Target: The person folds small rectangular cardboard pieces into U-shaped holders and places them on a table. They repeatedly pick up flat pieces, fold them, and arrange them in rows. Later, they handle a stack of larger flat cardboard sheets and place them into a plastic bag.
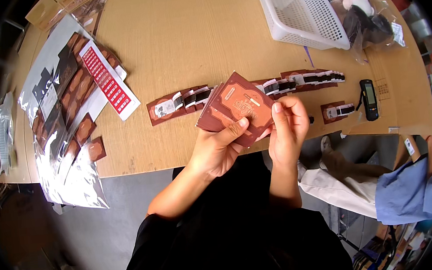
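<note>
A small stack of dark red-brown cards [237, 98] with orange ornamental panels is held over the near edge of the table. My left hand [222, 147] grips the stack from below, its thumb lying across the front card. My right hand [286, 131] pinches the stack's right edge between thumb and fingers. Behind the stack, an overlapping row of similar cards [165, 108] with black-and-white pictures runs across the table, partly hidden by the held cards. A shorter overlapping group [331, 113] lies to the right of my right hand.
On the left, clear plastic packaging [71, 181] and brown cards lie beneath a sheet of red stickers [104, 75]. A white perforated basket [295, 36] and bagged soft items [365, 16] occupy the far right. A handheld scanner [370, 100] lies near a seated person [408, 190].
</note>
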Available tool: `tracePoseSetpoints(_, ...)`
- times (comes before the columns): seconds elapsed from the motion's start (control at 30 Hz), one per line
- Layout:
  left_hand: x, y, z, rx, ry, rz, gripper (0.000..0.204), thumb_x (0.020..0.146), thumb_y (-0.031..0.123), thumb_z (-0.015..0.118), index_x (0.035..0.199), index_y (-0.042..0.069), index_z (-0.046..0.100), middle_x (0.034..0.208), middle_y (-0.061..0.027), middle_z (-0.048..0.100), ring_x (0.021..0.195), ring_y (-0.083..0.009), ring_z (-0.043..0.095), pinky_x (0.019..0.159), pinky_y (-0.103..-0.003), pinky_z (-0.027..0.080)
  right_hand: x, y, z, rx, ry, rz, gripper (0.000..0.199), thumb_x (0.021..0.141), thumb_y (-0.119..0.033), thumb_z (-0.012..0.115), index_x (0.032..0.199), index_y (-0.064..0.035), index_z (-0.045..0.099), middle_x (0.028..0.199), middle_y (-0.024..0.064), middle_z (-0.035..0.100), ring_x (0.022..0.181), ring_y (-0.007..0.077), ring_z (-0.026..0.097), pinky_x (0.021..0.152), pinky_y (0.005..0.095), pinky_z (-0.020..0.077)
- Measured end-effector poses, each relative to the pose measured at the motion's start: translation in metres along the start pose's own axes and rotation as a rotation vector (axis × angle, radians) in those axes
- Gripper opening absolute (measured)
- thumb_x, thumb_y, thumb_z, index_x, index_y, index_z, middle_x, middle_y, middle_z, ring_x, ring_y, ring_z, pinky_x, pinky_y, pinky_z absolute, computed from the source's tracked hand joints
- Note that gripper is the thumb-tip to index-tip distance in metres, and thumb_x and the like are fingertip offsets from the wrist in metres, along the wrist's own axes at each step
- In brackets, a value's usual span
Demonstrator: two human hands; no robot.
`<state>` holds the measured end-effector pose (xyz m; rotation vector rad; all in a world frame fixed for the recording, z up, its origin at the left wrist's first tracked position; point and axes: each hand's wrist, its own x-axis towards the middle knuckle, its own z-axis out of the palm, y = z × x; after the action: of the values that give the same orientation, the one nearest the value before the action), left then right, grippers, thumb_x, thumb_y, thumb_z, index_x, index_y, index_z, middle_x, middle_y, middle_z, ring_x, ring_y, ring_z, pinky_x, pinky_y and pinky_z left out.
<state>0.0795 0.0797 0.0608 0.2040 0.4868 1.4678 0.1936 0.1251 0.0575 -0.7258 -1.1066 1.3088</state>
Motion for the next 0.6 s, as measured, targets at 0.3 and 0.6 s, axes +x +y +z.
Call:
tracePoseSetpoints(0.3, -0.004, -0.003, -0.007, 0.037, -0.019, -0.029, 0.038, 0.081, 0.002, 0.052, 0.116, 0.0, 0.037, 0.11, -0.0135, 0.049, 0.099, -0.0254, 0.053, 0.081, -0.038, 0.05, -0.001, 0.008, -0.01, -0.074, -0.037, 0.001, 0.008, 0.082, -0.005, 0.054, 0.077, -0.0012, 0.048, 0.068, 0.0002, 0.05, 0.054, 0.002, 0.042, 0.049, 0.0148, 0.0353)
tracePoseSetpoints(0.6, -0.006, -0.007, -0.01, 0.006, 0.031, 0.018, 0.038, 0.081, 0.004, 0.053, 0.115, -0.001, 0.037, 0.111, -0.016, 0.048, 0.101, -0.0278, 0.051, 0.082, -0.041, 0.048, -0.003, 0.005, -0.001, -0.064, -0.127, 0.073, 0.012, 0.081, -0.003, 0.054, 0.089, 0.0009, 0.047, 0.075, 0.0043, 0.054, 0.063, 0.0036, 0.049, 0.055, 0.0164, 0.0415)
